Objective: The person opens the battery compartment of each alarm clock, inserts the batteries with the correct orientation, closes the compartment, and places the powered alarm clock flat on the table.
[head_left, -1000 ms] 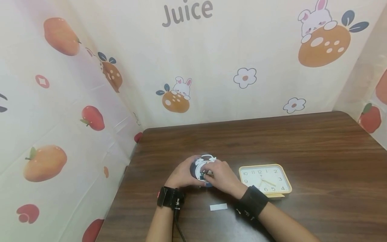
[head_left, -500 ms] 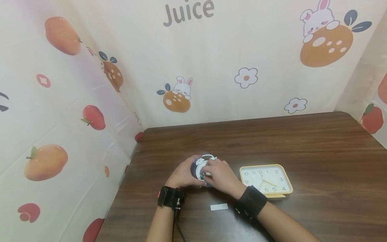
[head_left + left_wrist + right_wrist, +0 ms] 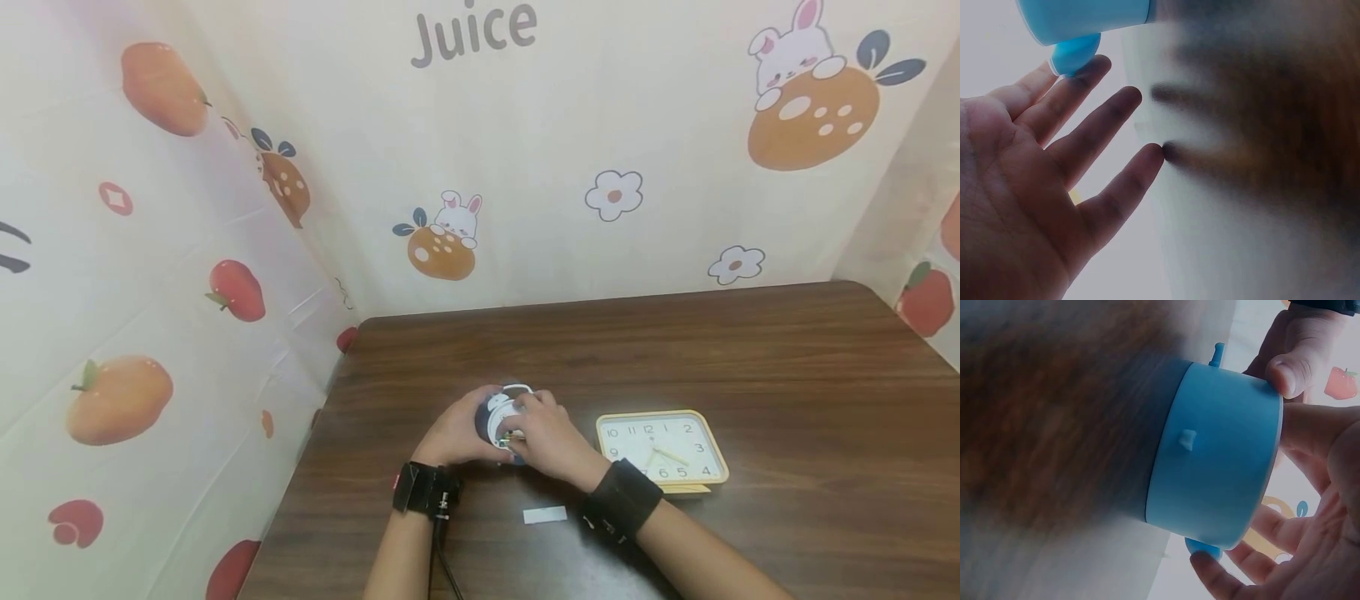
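A round blue alarm clock is tilted between both hands, its white back towards the head camera. My left hand grips its side between thumb and fingers. In the left wrist view, left fingertips touch a blue foot and the lower fingers stay spread. My right hand reaches over the back, thumb and forefinger pinching a small battery at the open compartment. Another right fingertip touches a foot in the right wrist view. The fingers hide most of the compartment.
A yellow-framed rectangular clock lies face up to the right, close to the right wrist. A small white strip lies in front of the hands on the brown wooden table. A black cable runs along the left forearm.
The right thumb and fingers have shifted slightly at the compartment, and more of the battery shows between them. The left hand keeps its grip, and the other things stay put.
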`<state>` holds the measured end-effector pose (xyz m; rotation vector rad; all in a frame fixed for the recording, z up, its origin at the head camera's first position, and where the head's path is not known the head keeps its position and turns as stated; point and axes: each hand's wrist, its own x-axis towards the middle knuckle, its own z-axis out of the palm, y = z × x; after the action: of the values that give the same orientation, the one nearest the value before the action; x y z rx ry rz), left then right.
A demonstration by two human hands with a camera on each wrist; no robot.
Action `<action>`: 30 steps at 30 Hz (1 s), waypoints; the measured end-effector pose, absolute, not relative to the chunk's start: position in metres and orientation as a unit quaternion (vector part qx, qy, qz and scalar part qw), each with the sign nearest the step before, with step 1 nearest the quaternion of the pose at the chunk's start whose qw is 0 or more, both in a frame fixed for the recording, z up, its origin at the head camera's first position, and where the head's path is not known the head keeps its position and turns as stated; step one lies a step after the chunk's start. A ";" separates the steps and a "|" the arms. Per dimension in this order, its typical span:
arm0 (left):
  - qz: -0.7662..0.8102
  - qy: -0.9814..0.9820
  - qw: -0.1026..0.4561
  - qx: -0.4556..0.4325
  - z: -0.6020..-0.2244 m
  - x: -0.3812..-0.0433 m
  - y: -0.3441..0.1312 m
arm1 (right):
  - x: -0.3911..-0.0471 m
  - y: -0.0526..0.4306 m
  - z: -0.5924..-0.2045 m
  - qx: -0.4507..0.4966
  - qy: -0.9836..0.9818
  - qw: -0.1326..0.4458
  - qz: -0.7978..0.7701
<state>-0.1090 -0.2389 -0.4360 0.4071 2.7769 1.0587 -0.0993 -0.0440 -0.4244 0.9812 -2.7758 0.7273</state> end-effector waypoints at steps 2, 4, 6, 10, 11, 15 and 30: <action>0.352 0.924 0.068 0.134 -0.436 -0.109 -0.239 | -0.100 -0.044 -0.425 0.317 -0.911 0.055 0.258; 0.349 0.925 0.065 0.132 -0.436 -0.109 -0.239 | -0.101 -0.044 -0.427 0.300 -0.912 0.055 0.275; 0.346 0.927 0.065 0.131 -0.436 -0.110 -0.239 | -0.103 -0.045 -0.429 0.272 -0.916 0.056 0.290; 0.343 0.928 0.066 0.131 -0.436 -0.109 -0.239 | -0.105 -0.050 -0.434 0.216 -0.926 0.047 0.306; 0.344 0.927 0.067 0.130 -0.437 -0.109 -0.240 | -0.105 -0.052 -0.434 0.206 -0.927 0.041 0.310; 0.352 0.925 0.069 0.124 -0.438 -0.108 -0.241 | -0.106 -0.058 -0.437 0.181 -0.927 0.017 0.328; 0.368 0.917 0.072 0.137 -0.439 -0.111 -0.238 | -0.108 -0.060 -0.433 0.151 -0.934 -0.018 0.324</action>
<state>-0.1111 -0.2379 -0.4386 0.4131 2.7562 1.1055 -0.1081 -0.0601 -0.4331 0.4795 -2.9678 1.0304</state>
